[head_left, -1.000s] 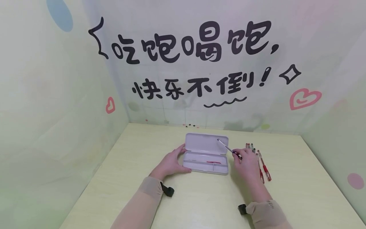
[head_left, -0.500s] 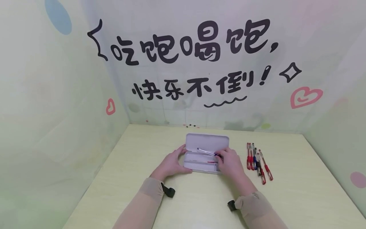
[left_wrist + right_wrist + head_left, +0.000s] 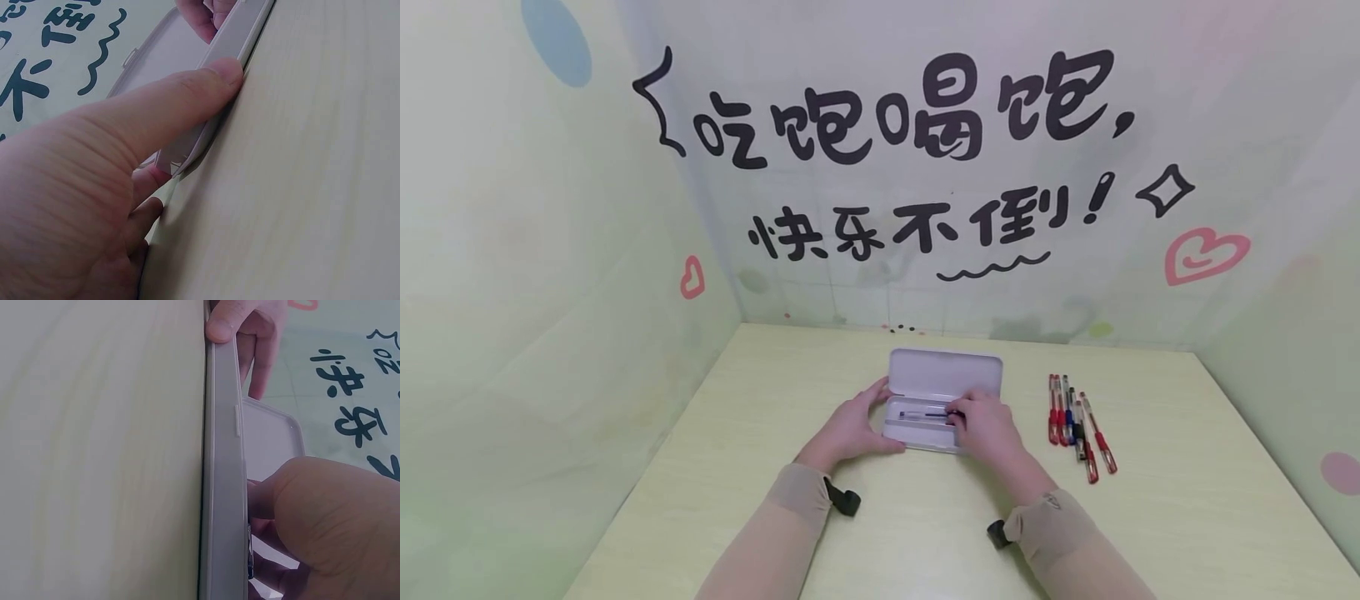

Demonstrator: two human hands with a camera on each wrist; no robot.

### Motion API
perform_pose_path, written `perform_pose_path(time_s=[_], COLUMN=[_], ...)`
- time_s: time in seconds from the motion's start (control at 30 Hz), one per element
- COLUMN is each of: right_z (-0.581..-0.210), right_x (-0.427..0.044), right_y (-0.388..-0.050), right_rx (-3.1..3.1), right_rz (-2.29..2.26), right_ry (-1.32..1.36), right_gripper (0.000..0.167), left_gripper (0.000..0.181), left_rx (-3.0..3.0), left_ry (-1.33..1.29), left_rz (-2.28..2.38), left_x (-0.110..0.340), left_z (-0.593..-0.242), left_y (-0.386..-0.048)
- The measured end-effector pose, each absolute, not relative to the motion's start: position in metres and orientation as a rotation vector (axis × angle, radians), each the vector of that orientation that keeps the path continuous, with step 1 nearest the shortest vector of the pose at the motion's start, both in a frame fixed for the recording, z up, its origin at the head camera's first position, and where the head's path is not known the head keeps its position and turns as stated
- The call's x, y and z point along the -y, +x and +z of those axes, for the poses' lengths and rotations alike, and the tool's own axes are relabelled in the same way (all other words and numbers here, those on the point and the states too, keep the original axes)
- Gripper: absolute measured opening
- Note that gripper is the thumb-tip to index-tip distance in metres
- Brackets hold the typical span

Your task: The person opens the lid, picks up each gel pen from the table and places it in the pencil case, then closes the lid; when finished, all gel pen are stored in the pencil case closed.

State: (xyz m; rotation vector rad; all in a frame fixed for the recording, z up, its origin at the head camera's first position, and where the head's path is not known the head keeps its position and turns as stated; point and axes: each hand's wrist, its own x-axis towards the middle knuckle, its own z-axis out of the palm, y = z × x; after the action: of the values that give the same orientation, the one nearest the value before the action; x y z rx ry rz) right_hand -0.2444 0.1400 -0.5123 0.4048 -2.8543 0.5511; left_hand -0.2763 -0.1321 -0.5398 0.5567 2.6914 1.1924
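Note:
A pale pencil case (image 3: pixel 917 434) lies unfolded on the table, its lid (image 3: pixel 940 371) leaning back at the rear. My left hand (image 3: pixel 847 429) grips the case's left end. In the left wrist view the thumb (image 3: pixel 206 84) lies over the front edge, with other fingers round the end. My right hand (image 3: pixel 992 429) pinches a clear-barrelled pen (image 3: pixel 923 414) with a dark grip, lying level in the rear compartment. That hand covers the case's right part. Only a sliver of the pen (image 3: pixel 250 553) shows in the right wrist view.
Several pens (image 3: pixel 1078 437) with red, blue and black grips lie in a loose group on the table (image 3: pixel 917 533), right of the case. A printed wall (image 3: pixel 865 292) rises behind the table, with further walls on both sides.
My right hand has carried the pen left from beside the loose pens and lowered it from a tilt into the rear compartment. The left hand has stayed on the case.

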Motion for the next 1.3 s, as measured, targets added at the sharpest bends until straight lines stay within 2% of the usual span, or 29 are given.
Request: perform_pose_path(time_s=[0.47, 0.67, 1.0, 1.3], right_z=[-0.515, -0.516, -0.505, -0.505], right_x=[-0.138, -0.143, -0.189, -0.232], right_y=[-0.246, -0.244, -0.240, -0.233], right_rx=[2.903, 2.861, 2.702, 2.631], right_rz=[0.555, 0.712, 0.972, 0.915], right_ry=[0.363, 0.306, 0.044, -0.034], right_gripper=[0.013, 0.017, 0.046, 0.050], left_gripper=[0.132, 0.132, 0.132, 0.133], left_rx=[-2.691, -2.679, -2.692, -2.698], left_ry=[0.540, 0.531, 0.550, 0.542], left_rz=[1.182, 1.205, 1.190, 1.196], left_x=[0.133, 0.132, 0.130, 0.132], left_z=[-0.541, -0.542, -0.541, -0.541], left_y=[-0.276, -0.275, -0.274, -0.275])
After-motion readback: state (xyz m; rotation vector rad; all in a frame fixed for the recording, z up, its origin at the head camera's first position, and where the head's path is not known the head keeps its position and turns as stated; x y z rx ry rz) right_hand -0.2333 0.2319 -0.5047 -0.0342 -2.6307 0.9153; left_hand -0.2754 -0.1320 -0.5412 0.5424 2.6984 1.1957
